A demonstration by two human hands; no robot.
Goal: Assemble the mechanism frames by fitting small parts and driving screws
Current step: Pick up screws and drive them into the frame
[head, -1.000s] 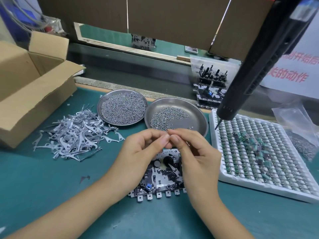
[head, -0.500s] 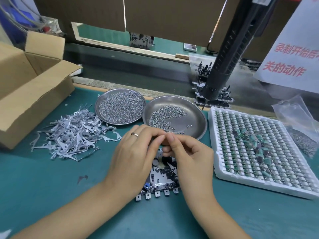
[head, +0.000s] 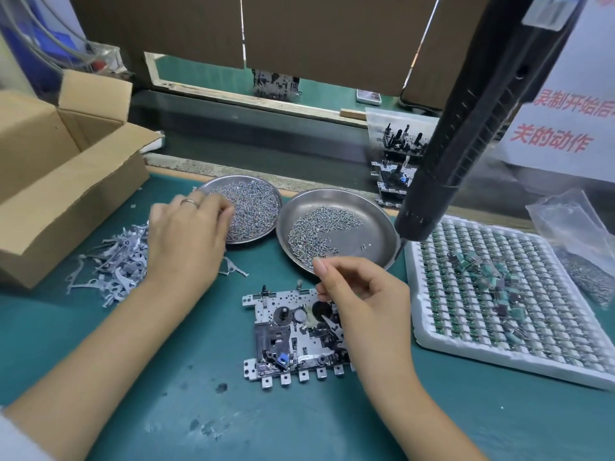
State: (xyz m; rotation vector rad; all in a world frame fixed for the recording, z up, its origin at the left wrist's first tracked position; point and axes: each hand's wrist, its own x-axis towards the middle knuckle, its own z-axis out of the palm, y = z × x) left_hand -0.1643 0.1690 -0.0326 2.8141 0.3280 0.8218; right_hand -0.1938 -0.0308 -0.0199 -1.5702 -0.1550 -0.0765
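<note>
Head view: left hand relaxed over round steel dish; right hand pinch unclear.

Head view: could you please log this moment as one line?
left hand: reaching into left screw dish | right hand: fingers curled over mechanism frame, pinched item unclear | screwdriver: hanging, untouched

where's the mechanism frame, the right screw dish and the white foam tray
mechanism frame (head: 283, 341): head view, on its metal plate
right screw dish (head: 376, 227): head view, bare inner wall
white foam tray (head: 432, 341): head view, near-left rim
</note>
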